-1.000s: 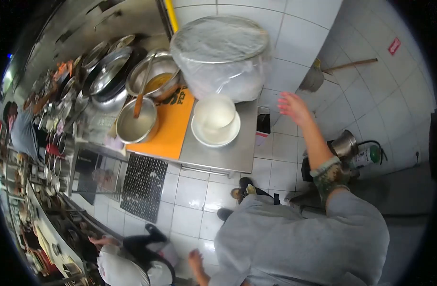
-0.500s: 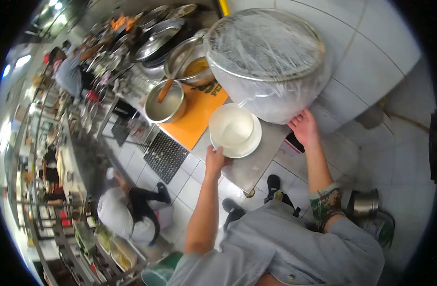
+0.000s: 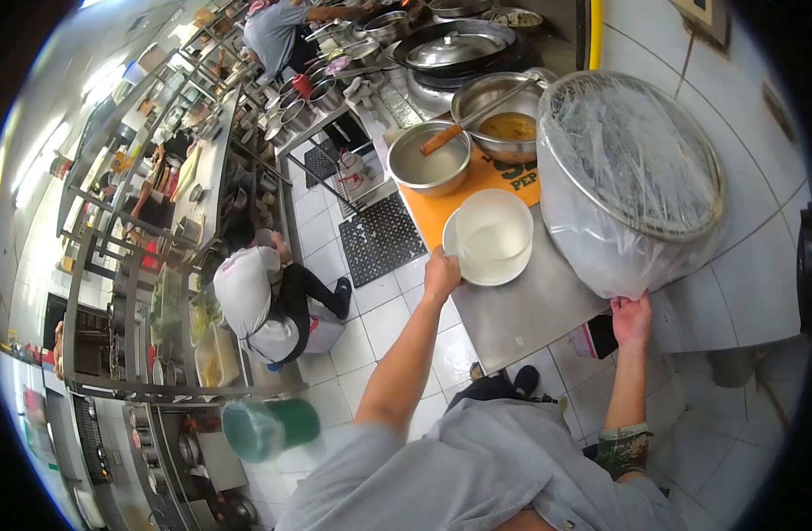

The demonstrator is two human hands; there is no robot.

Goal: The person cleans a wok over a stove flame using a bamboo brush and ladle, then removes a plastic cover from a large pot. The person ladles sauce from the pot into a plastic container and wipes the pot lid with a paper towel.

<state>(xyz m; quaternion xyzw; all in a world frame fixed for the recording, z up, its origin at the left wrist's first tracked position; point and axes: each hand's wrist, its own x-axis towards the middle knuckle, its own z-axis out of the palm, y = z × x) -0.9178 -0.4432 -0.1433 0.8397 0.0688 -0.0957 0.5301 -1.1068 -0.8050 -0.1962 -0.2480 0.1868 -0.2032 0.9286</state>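
My left hand [image 3: 441, 274] is closed on the near left rim of a white plate [image 3: 498, 275]. A white bowl [image 3: 496, 221] rests tilted on that plate, over the metal counter. To the right stands a large round pot [image 3: 592, 203], its mouth and sides covered in clear plastic wrap [image 3: 636, 142]. With fingers bent in a pinch, my right hand [image 3: 632, 319] grips the lower edge of the wrap at the near side of the pot. The fingertips are partly hidden.
A metal bowl [image 3: 431, 164] sits on an orange mat [image 3: 508, 173], beside a steel basin [image 3: 508, 115] of orange liquid with a wooden-handled ladle [image 3: 441, 140]. A seated person [image 3: 251, 292] is at left, near a green bin [image 3: 271, 428] and a black floor mat [image 3: 381, 239].
The view has swung left, so the counter things appear further right. My right hand's fingers have gone from spread to pinched on the wrap. My left hand still holds the plate.
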